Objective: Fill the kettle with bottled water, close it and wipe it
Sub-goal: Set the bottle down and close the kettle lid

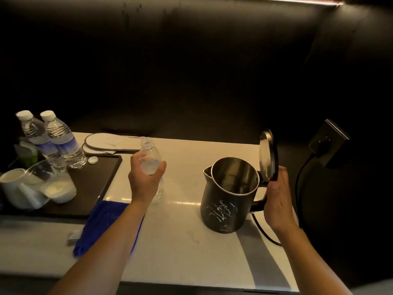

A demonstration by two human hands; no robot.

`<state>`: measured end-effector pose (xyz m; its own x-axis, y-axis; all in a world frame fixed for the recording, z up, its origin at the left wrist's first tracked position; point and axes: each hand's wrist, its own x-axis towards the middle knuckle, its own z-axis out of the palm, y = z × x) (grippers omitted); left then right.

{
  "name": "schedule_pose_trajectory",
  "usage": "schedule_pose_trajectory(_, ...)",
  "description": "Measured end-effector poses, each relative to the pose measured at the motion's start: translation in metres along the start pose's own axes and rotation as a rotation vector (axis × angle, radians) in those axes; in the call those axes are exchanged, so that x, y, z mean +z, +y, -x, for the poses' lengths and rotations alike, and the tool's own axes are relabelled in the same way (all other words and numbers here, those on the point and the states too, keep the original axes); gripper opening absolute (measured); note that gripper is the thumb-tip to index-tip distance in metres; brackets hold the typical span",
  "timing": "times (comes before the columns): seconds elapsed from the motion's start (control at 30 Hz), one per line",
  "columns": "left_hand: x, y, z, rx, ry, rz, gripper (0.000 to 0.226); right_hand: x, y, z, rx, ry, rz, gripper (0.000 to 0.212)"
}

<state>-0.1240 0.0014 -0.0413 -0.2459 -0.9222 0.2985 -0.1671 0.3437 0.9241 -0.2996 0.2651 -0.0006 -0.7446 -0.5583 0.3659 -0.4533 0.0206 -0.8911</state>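
A black kettle [227, 201] with white markings stands on the white counter, its lid [268, 155] tipped up and open. My right hand [276, 201] wraps around the handle behind the kettle. My left hand [145, 177] grips an uncapped clear plastic bottle [150, 154], upright on the counter left of the kettle and looking nearly empty. A white bottle cap [93, 160] lies on the black tray. A blue cloth [102, 224] lies on the counter under my left forearm.
A black tray [91, 188] at left carries two capped full water bottles [61, 141], a tipped glass [53, 179] and white cups [14, 186]. A black cord [302, 177] runs from the kettle's base to a wall socket [327, 143]. Slippers [104, 142] lie at the back.
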Motion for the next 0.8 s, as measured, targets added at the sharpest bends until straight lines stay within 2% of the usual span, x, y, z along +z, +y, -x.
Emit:
schedule_pose_trajectory(0.3,-0.004,-0.020,-0.009,0.021,0.021,-0.032,0.067,0.001,-0.005,0.001,0.042,-0.009,-0.076,0.038)
schedule_pose_trajectory(0.4,-0.010,-0.027,-0.007,0.050,0.003,-0.004,0.078,-0.001,-0.006,0.003,0.008,-0.019,-0.065,0.046)
schedule_pose_trajectory(0.5,-0.019,-0.029,0.009,0.141,0.137,-0.019,0.092,-0.005,-0.011,0.004,0.037,-0.041,-0.089,0.052)
schedule_pose_trajectory(0.57,-0.022,-0.015,0.029,0.205,0.274,0.039,0.076,-0.009,-0.014,0.001,0.108,-0.051,-0.105,0.060)
schedule_pose_trajectory(0.6,-0.021,-0.003,0.040,0.238,0.258,0.093,0.064,-0.011,-0.017,0.000,0.148,-0.063,-0.128,0.054)
schedule_pose_trajectory(0.67,-0.012,0.026,0.056,0.225,0.056,0.196,0.048,-0.015,-0.022,-0.005,0.201,-0.089,-0.143,0.043)
schedule_pose_trajectory(0.73,-0.001,0.062,0.063,0.061,-0.225,0.204,0.058,-0.018,-0.026,-0.009,0.221,-0.131,-0.115,0.050)
schedule_pose_trajectory(0.8,0.014,0.094,0.059,-0.088,-0.465,0.127,0.079,-0.020,-0.031,-0.013,0.229,-0.165,-0.080,0.053)
